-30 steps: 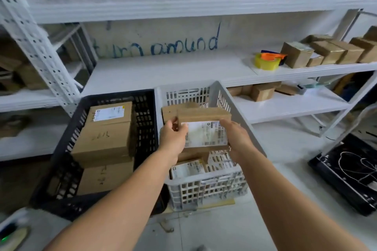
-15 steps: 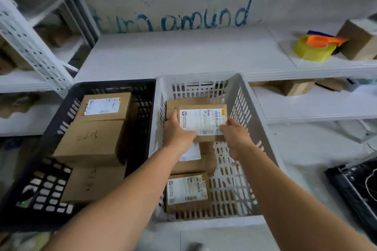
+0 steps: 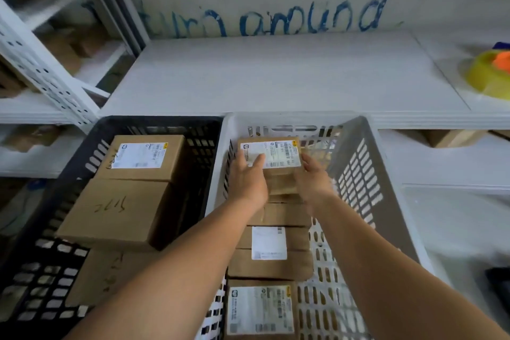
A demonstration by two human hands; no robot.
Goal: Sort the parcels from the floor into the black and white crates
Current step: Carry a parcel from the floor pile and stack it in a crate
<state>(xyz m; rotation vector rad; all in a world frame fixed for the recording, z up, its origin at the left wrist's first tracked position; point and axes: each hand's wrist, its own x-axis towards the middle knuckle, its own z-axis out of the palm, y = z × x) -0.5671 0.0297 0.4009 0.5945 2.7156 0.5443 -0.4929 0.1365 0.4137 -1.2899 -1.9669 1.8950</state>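
A small brown parcel (image 3: 278,153) with a white label lies at the far end inside the white crate (image 3: 367,174). My left hand (image 3: 248,179) grips its left edge, thumb lying across the label. My right hand (image 3: 314,179) holds its right edge. Nearer to me in the white crate lie more labelled parcels (image 3: 273,251), and another labelled parcel (image 3: 260,309) sits at the crate's near end. The black crate (image 3: 69,201) on the left holds larger brown boxes (image 3: 118,210), the far one (image 3: 143,156) with a label.
A white shelf (image 3: 276,77) runs just behind both crates, with a yellow tape roll (image 3: 488,77) and orange dispenser at its right end. A perforated white upright (image 3: 41,72) stands at the left. Lower shelves on both sides hold brown boxes (image 3: 452,136).
Both hands have carried the labelled parcel forward and down into the far end of the white crate. The camera has tipped downward and closer to the crates.
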